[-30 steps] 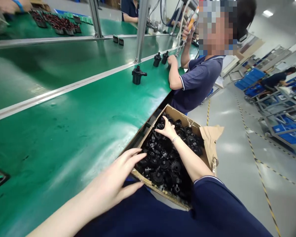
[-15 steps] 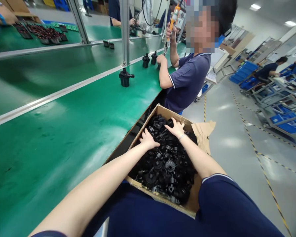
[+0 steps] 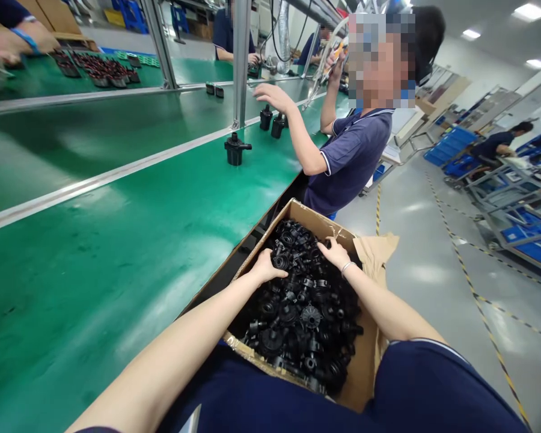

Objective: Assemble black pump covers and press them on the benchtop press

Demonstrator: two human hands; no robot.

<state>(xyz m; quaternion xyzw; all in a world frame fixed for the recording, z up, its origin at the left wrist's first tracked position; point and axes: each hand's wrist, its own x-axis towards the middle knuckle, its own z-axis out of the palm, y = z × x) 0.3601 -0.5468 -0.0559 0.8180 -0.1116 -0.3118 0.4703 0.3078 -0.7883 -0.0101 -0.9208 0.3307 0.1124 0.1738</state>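
A cardboard box point(image 3: 369, 379) stands against my front, heaped with black plastic parts point(image 3: 293, 313), several round with short spouts. My left hand point(image 3: 267, 267) lies along the left side of the heap, thumb stretched out. Its fingers curve beside a ringed round part point(image 3: 280, 262) and are partly hidden. Over the far right side of the heap is my right hand point(image 3: 336, 254), thumb and fingers apart among the parts. Neither hand visibly lifts a part.
To the left runs a green worktable point(image 3: 117, 252) with a black pump-like housing point(image 3: 234, 149) upright on it. A co-worker point(image 3: 351, 156) stands beyond the box, one hand above more housings point(image 3: 265, 117). Brown paper point(image 3: 376, 252) hangs over the box's right edge.
My right hand has drawn slightly nearer to me, and my left hand's spread fingers have curved down into the parts. The co-worker's near hand has lifted off the housings and moved left.
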